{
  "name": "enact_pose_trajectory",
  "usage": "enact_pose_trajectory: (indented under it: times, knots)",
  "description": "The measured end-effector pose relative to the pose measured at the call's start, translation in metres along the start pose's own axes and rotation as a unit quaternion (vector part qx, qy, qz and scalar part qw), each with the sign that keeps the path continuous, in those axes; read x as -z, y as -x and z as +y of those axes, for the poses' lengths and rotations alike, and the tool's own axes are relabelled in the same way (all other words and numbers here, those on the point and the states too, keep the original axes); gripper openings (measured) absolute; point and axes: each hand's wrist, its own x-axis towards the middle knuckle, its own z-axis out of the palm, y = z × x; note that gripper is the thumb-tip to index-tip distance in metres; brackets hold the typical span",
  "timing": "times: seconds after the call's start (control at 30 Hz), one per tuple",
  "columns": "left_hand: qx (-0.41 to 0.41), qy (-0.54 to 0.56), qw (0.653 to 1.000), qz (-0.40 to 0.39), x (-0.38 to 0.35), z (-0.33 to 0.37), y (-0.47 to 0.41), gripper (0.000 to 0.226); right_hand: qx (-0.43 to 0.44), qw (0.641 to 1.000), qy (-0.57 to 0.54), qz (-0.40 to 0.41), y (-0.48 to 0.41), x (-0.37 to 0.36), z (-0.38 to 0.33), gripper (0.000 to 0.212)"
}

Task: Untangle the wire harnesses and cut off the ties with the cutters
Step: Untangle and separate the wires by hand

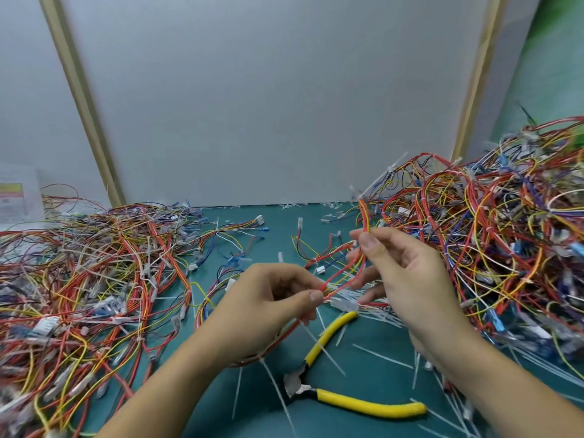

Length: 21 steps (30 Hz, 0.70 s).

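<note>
left hand (271, 298): thumb and forefinger pinched tight on the lower end of the harness; raised above the mat.
right hand (407, 276): thumb and fingertips pinching the same harness higher up, other fingers loosely spread behind.
harness (344, 272): thin red and yellow wires, stretched between both hands, clear of the mat; tail looping under the left wrist.
cutters (311, 390): yellow handles spread wide, flat on the mat between the forearms, untouched.
ties (379, 355): white strips scattered around the cutters.
mat (276, 224): green.
left heap (79, 295): tangled coloured wires.
right heap (489, 232): taller tangle, just beside the right hand.
</note>
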Motion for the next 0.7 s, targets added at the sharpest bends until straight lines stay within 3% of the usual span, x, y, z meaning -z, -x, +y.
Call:
enact_pose_trajectory:
  times: [0.1, 0.17, 0.27, 0.37, 0.5, 0.6, 0.7]
  knots:
    - [-0.008, 0.068, 0.997, 0.042, 0.001, 0.000, -0.003, 0.003, 0.006, 0.999, 0.045, -0.004, 0.004, -0.002, 0.002, 0.029]
    - [-0.019, 0.090, 0.993, 0.072, 0.001, -0.002, -0.004, 0.013, 0.020, 0.993, 0.107, -0.041, 0.008, -0.004, 0.004, 0.031]
    - [-0.039, 0.095, 0.990, 0.096, 0.000, -0.002, -0.004, 0.018, -0.006, 0.967, 0.189, -0.169, 0.018, -0.014, 0.011, 0.040]
    - [-0.039, 0.081, 0.992, 0.086, -0.003, -0.003, -0.004, 0.018, -0.047, 0.949, 0.162, -0.267, 0.024, -0.020, 0.014, 0.026]
    - [-0.023, 0.102, 0.993, 0.051, -0.001, -0.002, -0.004, 0.015, -0.013, 0.957, 0.168, -0.236, 0.019, -0.014, 0.014, 0.027]
    - [-0.023, 0.106, 0.994, 0.030, 0.002, -0.001, -0.003, 0.034, 0.025, 0.961, 0.178, -0.209, 0.017, -0.014, 0.013, 0.025]
    - [-0.022, 0.111, 0.993, 0.041, 0.004, 0.001, -0.003, 0.035, 0.037, 0.961, 0.179, -0.209, 0.016, -0.014, 0.013, 0.026]
